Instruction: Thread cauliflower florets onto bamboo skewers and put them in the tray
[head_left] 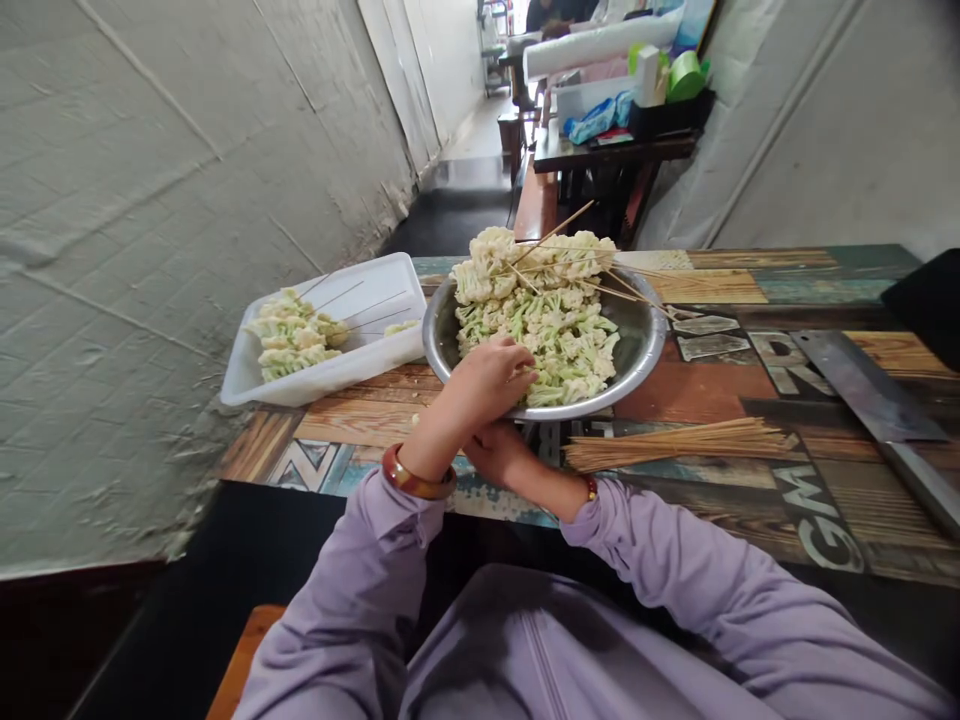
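Note:
A metal bowl [645, 345] full of cut cauliflower florets [555, 345] stands on the table in front of me. My left hand [495, 375] is over the bowl's near rim with its fingers curled in at the florets; whatever it grips is hidden. Just below that rim, my right hand [499, 450] passes under my left wrist, its fingers mostly out of sight. Skewered cauliflower [491, 262] lies across the far side of the bowl, with bamboo sticks jutting out. To the right of my hands rests a bundle of bamboo skewers [679, 443].
Left of the bowl, a white plastic tray [390, 285] holds more skewered cauliflower [292, 335]. A cleaver [870, 385] lies at the right of the patterned table [705, 390]. A white wall runs along the left. Behind stands another table [615, 150] loaded with supplies.

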